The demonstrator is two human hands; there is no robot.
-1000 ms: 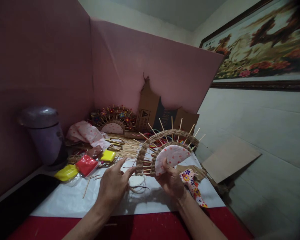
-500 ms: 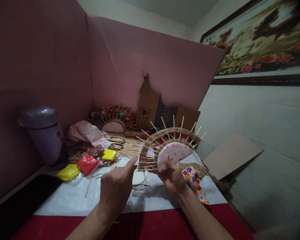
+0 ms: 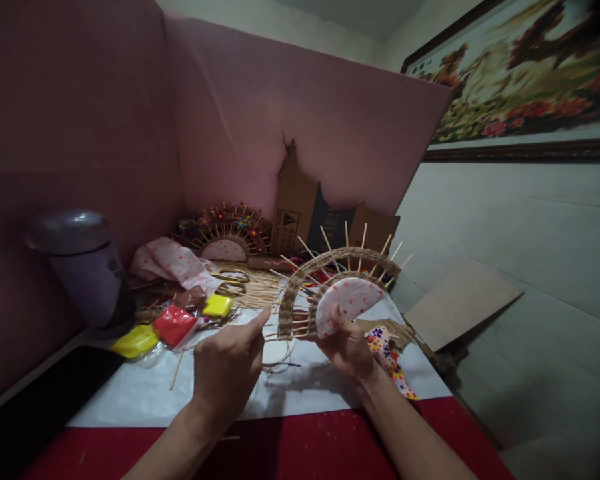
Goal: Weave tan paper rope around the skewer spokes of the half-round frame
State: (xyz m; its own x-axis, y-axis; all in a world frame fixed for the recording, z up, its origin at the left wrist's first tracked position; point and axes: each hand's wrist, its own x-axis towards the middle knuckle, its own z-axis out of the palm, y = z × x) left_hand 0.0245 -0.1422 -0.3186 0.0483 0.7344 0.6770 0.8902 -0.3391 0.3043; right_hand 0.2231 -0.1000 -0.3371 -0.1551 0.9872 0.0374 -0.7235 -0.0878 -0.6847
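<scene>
Head cam: red packet (image 3: 175,325) sits mid-left, then the left hand (image 3: 227,370) at lower centre. Its index finger and thumb were spread a second ago, now they're closer together; can't tell if they're pinching anything. Right of centre, woven half-round piece (image 3: 349,300) is gripped by the right hand (image 3: 347,350), floral fabric (image 3: 393,363) just beyond.
</scene>
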